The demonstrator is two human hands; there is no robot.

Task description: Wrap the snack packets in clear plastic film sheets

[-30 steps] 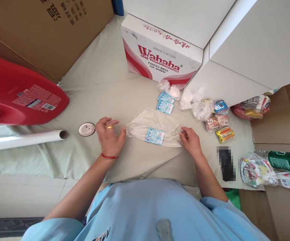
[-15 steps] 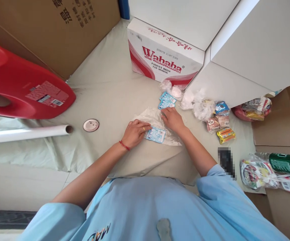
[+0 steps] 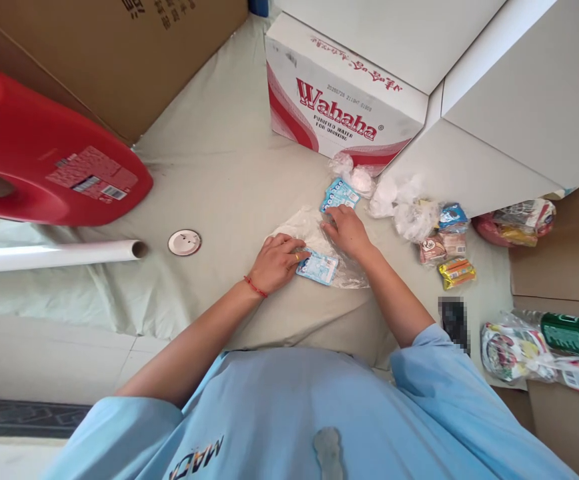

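A thin clear plastic bag lies flattened on the pale cloth in front of me. My left hand rests on its left part, palm down with fingers laid out. One fingertip touches the corner of a light blue printed packet that lies on the bag. My right hand is beyond that packet, at the bag's upper right. Its fingertips meet the near edge of several overlapping blue packets, while the thumb stays apart from the fingers.
A Wahaha water carton stands behind the packets. Tied plastic bags and wrapped snacks lie to the right. At left are a red jug, a white tube and a round disc.
The camera view has shifted slightly, so the scene sits a little further right. Both hands stay at nearly the same places on the bag and packets.
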